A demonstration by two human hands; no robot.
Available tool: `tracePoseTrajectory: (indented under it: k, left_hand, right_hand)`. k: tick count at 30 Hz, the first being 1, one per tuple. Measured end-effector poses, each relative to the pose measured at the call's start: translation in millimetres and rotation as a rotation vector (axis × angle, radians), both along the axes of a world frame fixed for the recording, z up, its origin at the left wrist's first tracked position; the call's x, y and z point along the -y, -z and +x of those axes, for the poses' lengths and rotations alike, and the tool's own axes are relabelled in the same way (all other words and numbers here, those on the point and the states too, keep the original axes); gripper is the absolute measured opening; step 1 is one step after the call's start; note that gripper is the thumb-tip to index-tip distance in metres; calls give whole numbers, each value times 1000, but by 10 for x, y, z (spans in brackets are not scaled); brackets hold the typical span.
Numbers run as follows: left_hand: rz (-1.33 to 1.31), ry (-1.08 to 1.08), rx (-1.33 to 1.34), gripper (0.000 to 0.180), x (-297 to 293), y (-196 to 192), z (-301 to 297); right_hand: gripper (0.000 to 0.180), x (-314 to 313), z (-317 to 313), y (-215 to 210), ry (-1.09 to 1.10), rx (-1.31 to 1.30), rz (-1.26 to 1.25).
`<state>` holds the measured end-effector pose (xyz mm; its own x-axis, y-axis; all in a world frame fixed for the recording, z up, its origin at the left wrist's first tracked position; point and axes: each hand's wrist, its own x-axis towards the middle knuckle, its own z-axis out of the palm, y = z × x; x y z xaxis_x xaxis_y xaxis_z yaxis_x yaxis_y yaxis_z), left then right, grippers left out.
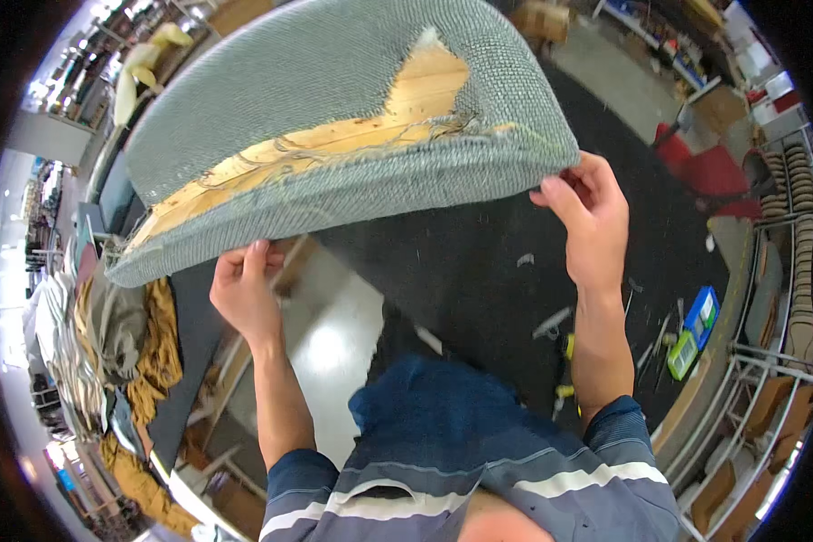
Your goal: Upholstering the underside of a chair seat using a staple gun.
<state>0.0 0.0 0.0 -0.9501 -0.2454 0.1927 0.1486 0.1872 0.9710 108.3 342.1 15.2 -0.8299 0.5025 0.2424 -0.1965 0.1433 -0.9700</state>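
Note:
A grey-green upholstered chair cushion is lifted in front of me, tilted with its long edge toward me. Its woven cover is torn along that side. Through the frayed gap shows a yellowish inner layer; whether it is foam or wood I cannot tell. My left hand is closed on the lower edge, left of its middle, thumb and fingers pinching it. At the right corner my right hand grips the same edge, its fingertips partly hidden by the cushion.
Below lies a black-covered work table with a blue and green box and yellow-handled tools at its right. Fabric pieces hang at the left. A red chair and metal racks stand to the right.

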Motion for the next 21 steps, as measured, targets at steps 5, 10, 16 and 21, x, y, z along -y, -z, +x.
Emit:
tracePoseTrajectory:
  k: [5, 10, 16, 21]
  left_hand:
    - [-70, 100, -180, 28, -355, -824, -1067]
    - [-107, 94, -211, 30, -563, -1388, -1787]
    - [-235, 127, -268, 33, -788, -1741, -2455]
    - [-559, 164, -1121, 26, -1266, -2086, -2654]
  right_hand:
    - [35, -315, -1003, -613, 239, 0, 71]
    - [54, -652, -1975, -1206, 566, -479, 786]
    - [29, -770, -2795, -1729, 237, -524, 877]
    - [27, -941, -3059, -1930, 153, -500, 940]
